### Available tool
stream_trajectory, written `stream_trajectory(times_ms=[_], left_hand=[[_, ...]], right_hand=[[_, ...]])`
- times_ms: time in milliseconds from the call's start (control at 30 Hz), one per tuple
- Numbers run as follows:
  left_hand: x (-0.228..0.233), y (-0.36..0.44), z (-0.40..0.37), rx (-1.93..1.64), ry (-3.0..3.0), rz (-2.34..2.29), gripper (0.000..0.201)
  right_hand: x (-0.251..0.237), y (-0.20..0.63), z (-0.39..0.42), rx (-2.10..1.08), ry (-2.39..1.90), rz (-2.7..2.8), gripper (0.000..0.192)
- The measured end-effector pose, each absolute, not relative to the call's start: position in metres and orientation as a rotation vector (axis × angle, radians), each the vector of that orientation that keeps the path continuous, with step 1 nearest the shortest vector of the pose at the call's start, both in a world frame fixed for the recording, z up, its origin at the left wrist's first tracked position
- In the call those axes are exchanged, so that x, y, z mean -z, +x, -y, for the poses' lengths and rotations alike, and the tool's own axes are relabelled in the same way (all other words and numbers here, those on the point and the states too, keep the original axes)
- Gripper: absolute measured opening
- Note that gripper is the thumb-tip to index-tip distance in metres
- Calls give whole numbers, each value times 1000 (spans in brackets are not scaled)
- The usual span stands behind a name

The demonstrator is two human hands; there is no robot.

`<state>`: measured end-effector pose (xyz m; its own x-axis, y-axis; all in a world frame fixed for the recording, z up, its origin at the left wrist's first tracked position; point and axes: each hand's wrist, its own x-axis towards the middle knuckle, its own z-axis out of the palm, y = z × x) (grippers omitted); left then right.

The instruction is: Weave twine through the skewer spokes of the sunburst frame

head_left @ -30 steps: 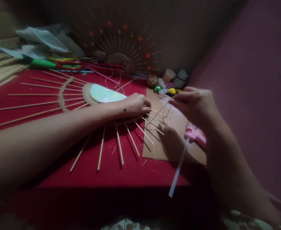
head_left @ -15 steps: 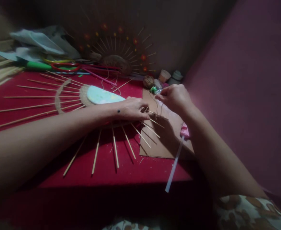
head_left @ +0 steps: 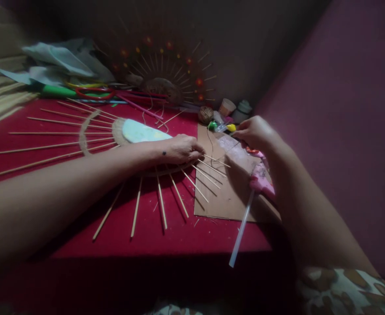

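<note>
A sunburst piece of wooden skewers (head_left: 136, 210) fanned around a pale round disc (head_left: 141, 131) with jute rings lies on the red table (head_left: 185, 238). My left hand (head_left: 181, 149) presses down on its right rim, fingertips on the skewers there. A thin twine strand (head_left: 209, 139) rises from those fingertips. My right hand (head_left: 254, 132) hovers over the brown cardboard sheet (head_left: 223, 199) to the right, fingers pinched together, seemingly on the strand's end. A pink glue gun (head_left: 262, 183) with a white glue stick (head_left: 241, 234) lies just below my right wrist.
A finished sunburst with red beads (head_left: 164, 72) leans on the back wall. Beside it are a twine ball (head_left: 205, 114), small pots (head_left: 227, 106), red-handled scissors (head_left: 93, 92), a green marker (head_left: 56, 90), crumpled cloth (head_left: 61, 57) and spare skewers (head_left: 1, 100). A maroon wall (head_left: 343, 109) closes the right.
My right hand swung left toward my left hand, then drew back to the right and up over the cardboard. My left hand stayed on the rim.
</note>
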<state>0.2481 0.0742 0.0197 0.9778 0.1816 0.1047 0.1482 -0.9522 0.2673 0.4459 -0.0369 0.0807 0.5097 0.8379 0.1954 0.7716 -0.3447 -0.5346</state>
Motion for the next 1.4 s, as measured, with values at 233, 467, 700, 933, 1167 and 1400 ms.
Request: stream_trajectory(times_ms=[233,467,700,933,1167,1400], left_hand=[[-26,248,-73,-334,2861,-305,36],[-31,246,-64,-343,2883,-409,32],[-27,242,-59,-352,2935,-376,31],[-20,244,-60,-236,2826,-438,29],[-22,242,-59,-282,2840,-433,30],[-9,241,-61,-363,2900,-428,35]], right_hand=[[-69,432,54,-522,-1617,797,10],[-76,441,59,-838,-1609,689,40],[-96,434,57,-502,-1878,941,33],[-107,449,64,181,-2203,999,30],[-104,464,36,-53,-2008,998,22],[-118,466,-31,303,-1699,1412,10]])
